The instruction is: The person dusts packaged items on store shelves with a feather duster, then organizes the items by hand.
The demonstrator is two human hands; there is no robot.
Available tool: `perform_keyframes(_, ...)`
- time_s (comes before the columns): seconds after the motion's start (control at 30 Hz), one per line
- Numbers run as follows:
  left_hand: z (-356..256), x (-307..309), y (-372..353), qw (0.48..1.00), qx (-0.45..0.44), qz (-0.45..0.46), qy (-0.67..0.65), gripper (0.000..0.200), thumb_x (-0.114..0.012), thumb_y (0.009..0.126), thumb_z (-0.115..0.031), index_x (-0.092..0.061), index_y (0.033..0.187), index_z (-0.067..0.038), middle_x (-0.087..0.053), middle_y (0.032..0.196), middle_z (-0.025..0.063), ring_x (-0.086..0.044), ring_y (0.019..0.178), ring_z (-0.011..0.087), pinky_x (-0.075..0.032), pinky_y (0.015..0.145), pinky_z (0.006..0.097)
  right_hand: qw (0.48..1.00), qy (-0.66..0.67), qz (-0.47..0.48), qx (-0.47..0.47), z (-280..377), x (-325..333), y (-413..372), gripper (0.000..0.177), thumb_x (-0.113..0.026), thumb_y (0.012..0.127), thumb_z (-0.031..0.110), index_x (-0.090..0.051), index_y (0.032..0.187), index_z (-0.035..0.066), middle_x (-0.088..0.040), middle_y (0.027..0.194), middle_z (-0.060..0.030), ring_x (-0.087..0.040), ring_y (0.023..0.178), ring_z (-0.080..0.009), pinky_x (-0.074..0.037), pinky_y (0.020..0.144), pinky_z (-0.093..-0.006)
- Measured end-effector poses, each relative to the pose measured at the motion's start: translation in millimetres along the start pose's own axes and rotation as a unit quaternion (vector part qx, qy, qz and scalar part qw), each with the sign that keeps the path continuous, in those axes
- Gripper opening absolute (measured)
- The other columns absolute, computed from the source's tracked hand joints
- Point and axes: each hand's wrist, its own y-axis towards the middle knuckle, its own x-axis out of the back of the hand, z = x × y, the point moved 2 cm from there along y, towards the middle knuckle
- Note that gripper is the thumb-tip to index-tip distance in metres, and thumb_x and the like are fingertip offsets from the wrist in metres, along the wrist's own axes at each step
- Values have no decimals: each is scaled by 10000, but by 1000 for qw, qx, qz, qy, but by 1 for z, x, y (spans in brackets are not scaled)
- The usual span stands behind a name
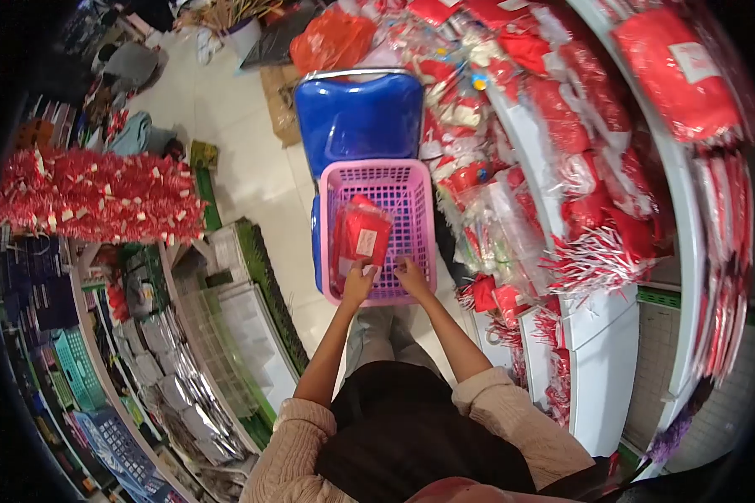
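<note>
A pink plastic basket (429, 239) with a lattice bottom rests on a blue folding chair (361, 113) in front of me. Inside its left half lies a flat red packet (369, 230) in clear plastic wrap with a small white label (367, 243). More red wrapped goods show under its left edge. My left hand (360, 279) is closed on the near edge of the packet, thumb on top. To the right, my right hand (409, 277) is over the near part of the basket, its fingers slightly apart beside the packet, with nothing visible in them.
Red and white wrapped goods (495, 218) are heaped on the right, beside white shelves (688, 251). Red tinsel-like decorations (101, 197) hang at left above stocked shelves (155, 360). A red plastic bag (334, 40) and a cardboard box (278, 105) stand beyond the chair.
</note>
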Motion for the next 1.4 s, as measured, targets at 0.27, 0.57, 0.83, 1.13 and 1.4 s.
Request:
perform_keyframes(0.27, 52, 0, 17, 985, -2, -83, 149, 422, -650, 735, -252, -548, 1064, -8, -504, 1110, 230, -466, 1045, 379, -366, 914, 457, 964, 170, 22, -203, -87, -63, 19, 327, -605, 759, 114, -553, 1064, 9, -602, 827, -89, -599, 688, -174, -488, 568, -287)
perform_keyframes(0.57, 55, -12, 41, 931, 69, -159, 322, 556, -667, 727, -223, -404, 1137, 45, -452, 1139, 279, -471, 1032, 419, -420, 873, 452, 932, 243, 35, -267, -128, -90, 44, 349, -659, 703, 148, -615, 1010, -13, -645, 907, -134, -609, 816, -228, -462, 726, -325)
perform_keyframes(0.83, 48, -9, 48, 974, 115, -29, 191, 530, -619, 766, -216, -401, 1173, 44, -595, 927, 305, -595, 869, 430, -478, 771, 480, 990, 76, 9, -119, -137, -86, 38, 377, -600, 829, 159, -540, 1151, -27, -618, 1057, -147, -585, 943, -243, -447, 797, -321)
perform_keyframes(1.13, -26, 6, 14, 998, -12, -32, 49, 309, -560, 781, -192, -580, 1025, -4, -612, 798, 249, -615, 739, 378, -459, 655, 452, 982, -53, -182, -29, 2, 19, -7, 368, -540, 878, 240, -546, 1132, -25, -637, 955, -175, -604, 877, -247, -440, 788, -346)
perform_keyframes(1.4, -169, -7, -27, 972, -187, -55, -129, 305, -589, 765, -108, -619, 1047, 6, -570, 874, 99, -532, 729, 163, -417, 647, 274, 938, 87, -326, 79, 120, 144, -52, 259, -527, 881, 163, -587, 1046, -27, -626, 875, -211, -607, 776, -238, -453, 729, -336)
